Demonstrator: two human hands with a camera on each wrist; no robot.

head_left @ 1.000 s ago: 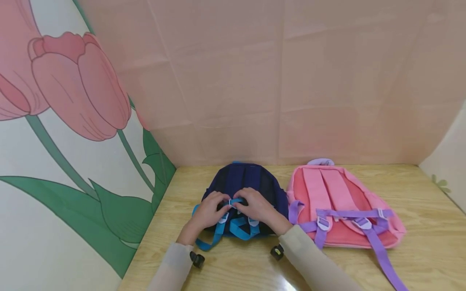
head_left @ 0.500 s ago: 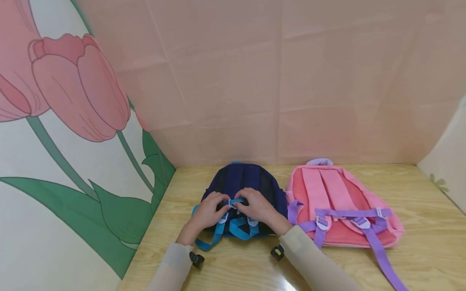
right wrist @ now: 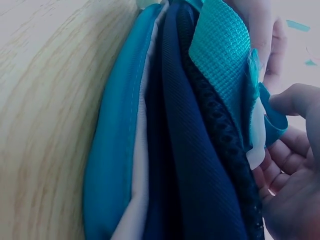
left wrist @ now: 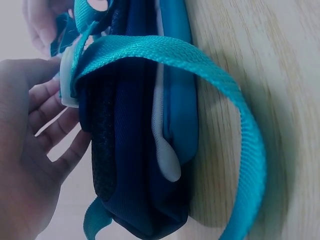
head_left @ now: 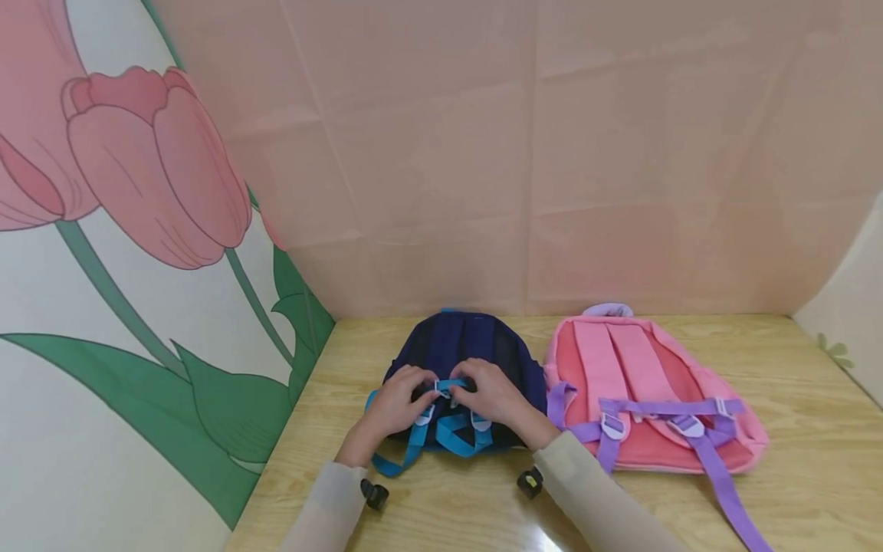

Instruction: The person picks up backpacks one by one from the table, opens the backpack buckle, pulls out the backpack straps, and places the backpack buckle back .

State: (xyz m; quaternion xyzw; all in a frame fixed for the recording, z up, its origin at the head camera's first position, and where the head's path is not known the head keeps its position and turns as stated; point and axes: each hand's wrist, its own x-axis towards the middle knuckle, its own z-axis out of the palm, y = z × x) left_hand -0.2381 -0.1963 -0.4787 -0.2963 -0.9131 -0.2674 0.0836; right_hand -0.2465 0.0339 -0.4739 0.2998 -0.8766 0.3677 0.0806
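A navy backpack (head_left: 451, 337) lies on its front, back panel up, with both hands over its lower half. Between the hands runs a short blue strap (head_left: 451, 383). My left hand (head_left: 398, 400) pinches it at its left end, beside a small white buckle. On the other side my right hand (head_left: 491, 392) pinches the strap between thumb and fingers. Loose blue webbing (head_left: 414, 448) hangs toward the front. In the left wrist view a teal strap (left wrist: 200, 67) loops out over the table past a white adjuster (left wrist: 69, 77). The right wrist view shows my thumb on a blue strap loop (right wrist: 275, 120).
A pink backpack (head_left: 655, 360) with purple straps (head_left: 720, 483) lies close on the right, also back up. The wood-grain table (head_left: 455, 514) ends at a pinkish sheet (head_left: 441, 153) behind. A tulip-printed panel (head_left: 152, 169) stands on the left.
My right hand has shifted slightly right, and a bit more blue strap shows between the hands. The left hand keeps its hold, and both backpacks stay in place.
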